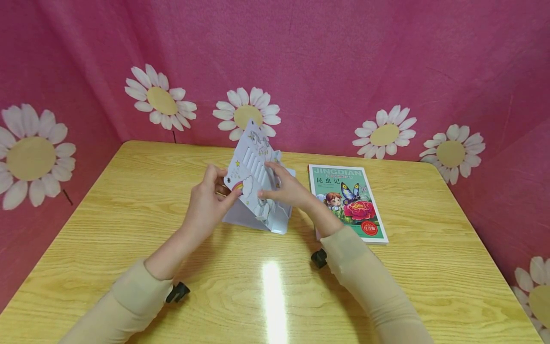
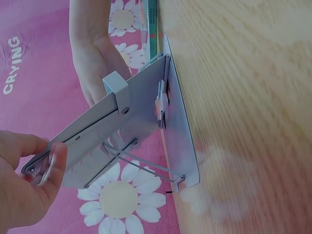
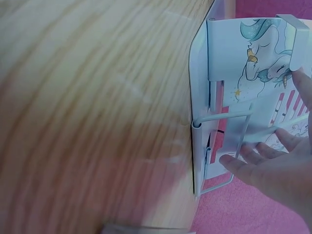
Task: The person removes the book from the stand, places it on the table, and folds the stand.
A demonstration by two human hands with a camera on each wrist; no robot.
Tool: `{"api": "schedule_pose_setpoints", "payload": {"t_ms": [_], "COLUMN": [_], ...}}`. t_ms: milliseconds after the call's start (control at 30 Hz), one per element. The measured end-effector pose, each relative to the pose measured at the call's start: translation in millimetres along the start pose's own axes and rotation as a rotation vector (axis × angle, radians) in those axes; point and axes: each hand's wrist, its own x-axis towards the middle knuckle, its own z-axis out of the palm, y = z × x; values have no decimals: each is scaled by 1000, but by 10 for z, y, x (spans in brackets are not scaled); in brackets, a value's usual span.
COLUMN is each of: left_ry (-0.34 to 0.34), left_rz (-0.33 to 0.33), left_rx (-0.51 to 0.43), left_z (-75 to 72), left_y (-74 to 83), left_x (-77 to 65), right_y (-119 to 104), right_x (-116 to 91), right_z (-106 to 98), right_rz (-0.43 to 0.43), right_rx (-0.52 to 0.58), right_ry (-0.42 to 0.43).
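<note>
A white metal book stand (image 1: 259,142) with a unicorn-and-rainbow print stands tilted near the middle of the table. At its near left corner, my left hand (image 1: 203,203) pinches the panel edge between thumb and fingers. My right hand (image 1: 287,190) reaches over the printed face, fingers spread and fairly straight. In the right wrist view, one fingertip touches a small white bracket (image 3: 298,46) hooked over the panel edge, and others lie near a wire frame (image 3: 229,116). Behind the panel, a wire leg (image 2: 146,168) runs down to the flat base plate (image 2: 180,141) in the left wrist view.
Right of the stand, a green-covered book (image 1: 352,200) with a butterfly and flower lies flat on the wooden table (image 1: 142,191). A pink curtain (image 1: 309,71) with daisies hangs along the back and sides. Black camera mounts (image 1: 319,258) show under both wrists.
</note>
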Motion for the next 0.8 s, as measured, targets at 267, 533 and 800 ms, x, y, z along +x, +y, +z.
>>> {"api": "schedule_pose_setpoints", "payload": {"t_ms": [267, 533, 800], "left_ry": [3, 2, -2], "left_rz": [14, 11, 8], "left_rx": [1, -4, -9], "left_z": [32, 71, 102], "left_y": [45, 70, 89], "left_x": [-28, -41, -53], "right_y": [33, 69, 109], "right_x": [4, 2, 10], "right_z": [-49, -92, -123], "right_rz": [-9, -19, -6], "right_rx": [14, 46, 73], "right_ry": [-41, -83, -123]}}
